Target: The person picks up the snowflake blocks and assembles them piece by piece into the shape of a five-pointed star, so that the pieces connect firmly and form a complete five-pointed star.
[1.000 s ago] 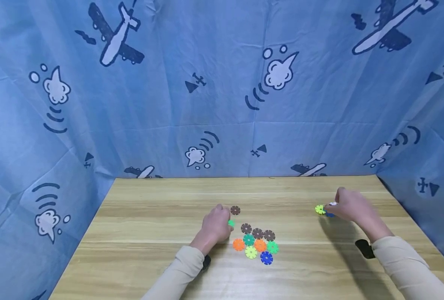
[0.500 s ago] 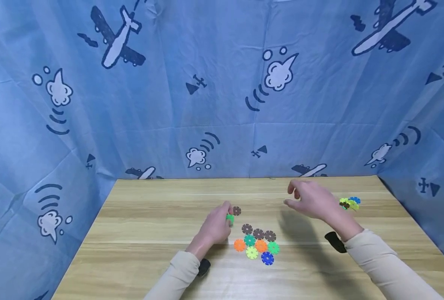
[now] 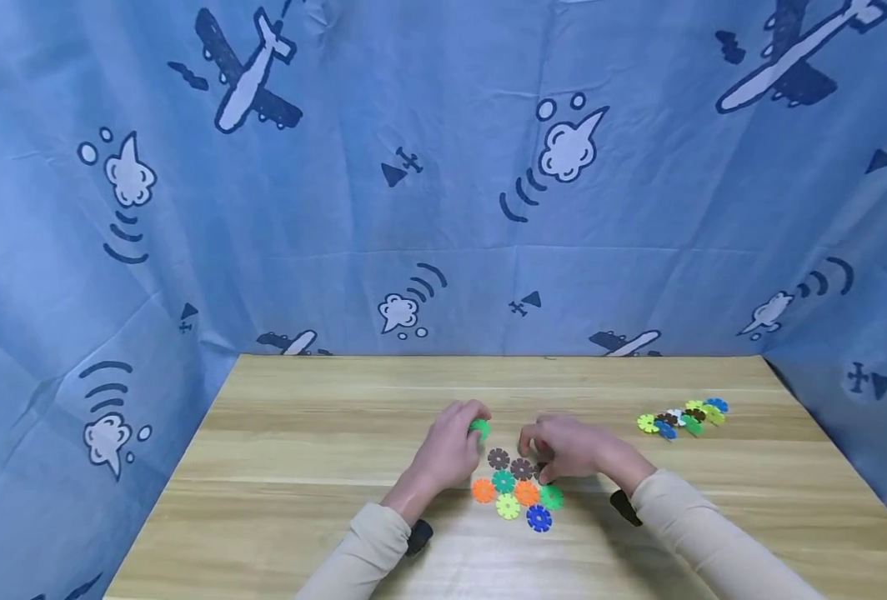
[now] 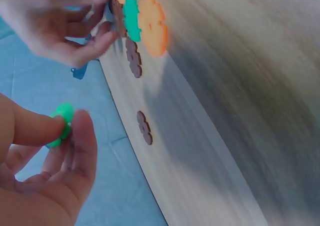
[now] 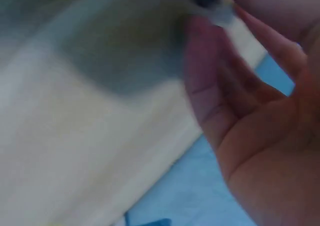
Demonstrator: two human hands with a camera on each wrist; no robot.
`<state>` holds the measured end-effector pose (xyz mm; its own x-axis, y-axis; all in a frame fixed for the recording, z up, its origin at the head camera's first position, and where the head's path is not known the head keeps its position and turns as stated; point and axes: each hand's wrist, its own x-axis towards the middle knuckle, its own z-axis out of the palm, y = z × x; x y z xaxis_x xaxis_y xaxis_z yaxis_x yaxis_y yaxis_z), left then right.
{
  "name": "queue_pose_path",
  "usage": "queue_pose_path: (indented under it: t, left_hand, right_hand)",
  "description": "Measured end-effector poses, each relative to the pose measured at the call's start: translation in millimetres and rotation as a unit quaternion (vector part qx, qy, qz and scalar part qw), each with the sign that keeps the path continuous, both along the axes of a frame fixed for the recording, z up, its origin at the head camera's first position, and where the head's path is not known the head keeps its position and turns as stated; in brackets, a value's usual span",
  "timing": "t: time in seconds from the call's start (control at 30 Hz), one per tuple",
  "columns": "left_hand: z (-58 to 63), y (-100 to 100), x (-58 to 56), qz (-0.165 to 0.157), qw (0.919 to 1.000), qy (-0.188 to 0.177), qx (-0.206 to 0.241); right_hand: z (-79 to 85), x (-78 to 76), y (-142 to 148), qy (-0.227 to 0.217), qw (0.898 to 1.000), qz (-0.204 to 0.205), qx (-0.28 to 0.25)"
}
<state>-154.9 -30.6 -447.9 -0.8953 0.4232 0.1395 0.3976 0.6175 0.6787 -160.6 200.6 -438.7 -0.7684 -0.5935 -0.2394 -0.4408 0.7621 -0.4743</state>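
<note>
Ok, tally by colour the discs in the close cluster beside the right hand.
Brown discs: 3, one partly hidden by the right hand
Orange discs: 2
Teal disc: 1
Bright green disc: 1
Yellow-green disc: 1
Blue disc: 1
Total: 9

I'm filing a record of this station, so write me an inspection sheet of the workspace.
Surface: wood-grain tabletop, shadows near the arms
Job's things: mid-table discs in several colours; right-hand group, whether joined or overlapping unclear
Clutter: nothing seen
Hands: left hand pinches a green disc; right hand at the end of the row of brown discs, grip unclear
Cables: nothing seen
Surroundings: blue airplane-print curtain behind and at both sides
</note>
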Motion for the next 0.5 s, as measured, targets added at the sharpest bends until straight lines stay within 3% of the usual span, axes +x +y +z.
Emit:
queue_pose_path:
  t: [0.13,0.3,0.4,0.5]
  left_hand:
    - [1.8,3.3,0.3,-0.009,0.9995,-0.002,0.031]
    - [3.6,4.9,-1.0,-0.006,0.9983,-0.010,0.057]
    - [4.8,5.8,-1.8,-0.003,0.9969,-0.018,0.076]
    - [6.5,6.6,-2.5,0.001,0.9963,-0.014,0.084]
  right_hand:
    - [-11.8,-1.2,3.1,-0.007,0.999,-0.002,-0.033]
    - [-11.6,-3.8,3.0,-0.038,0.998,-0.020,-0.048]
    - [-5.3,-7.5,1.4,0.007,0.993,-0.036,-0.112]
    - [3.1,-10.7,-3.3,0.102,0.972,-0.065,-0.200]
